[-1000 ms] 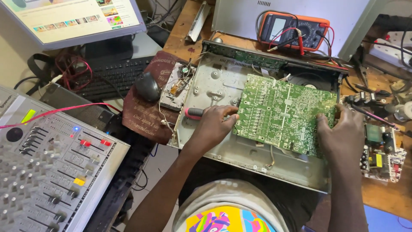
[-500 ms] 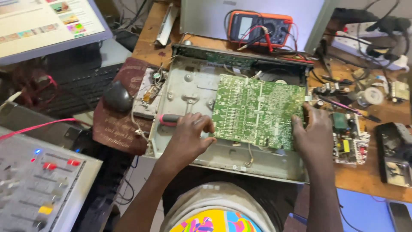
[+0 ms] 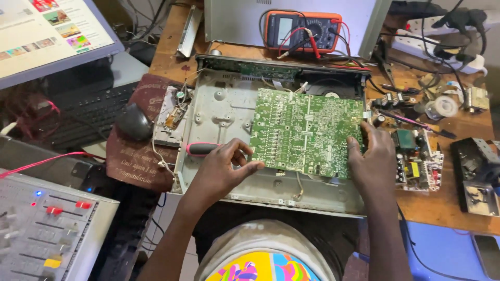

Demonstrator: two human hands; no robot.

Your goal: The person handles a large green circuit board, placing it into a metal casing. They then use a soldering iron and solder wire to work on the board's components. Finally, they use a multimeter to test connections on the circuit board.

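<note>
A green circuit board [image 3: 304, 131] lies solder side up over an open grey metal chassis [image 3: 219, 112] on the wooden bench. My left hand [image 3: 221, 169] holds a screwdriver with a pink and black handle [image 3: 202, 149] and its fingers touch the board's lower left edge. My right hand [image 3: 372, 161] grips the board's right edge. A thin wire [image 3: 299, 187] hangs from under the board onto the chassis floor.
An orange multimeter [image 3: 302, 30] with red and black leads stands behind the chassis. A smaller circuit board [image 3: 414, 166] and loose parts lie to the right. A mouse [image 3: 134, 120] on a brown pad, a keyboard [image 3: 88, 112], a monitor [image 3: 47, 31] and a mixer [image 3: 47, 234] are at left.
The view has shifted, so everything sits a little further left in the frame. Both hands stay on the board's edges with the screwdriver still in the left.
</note>
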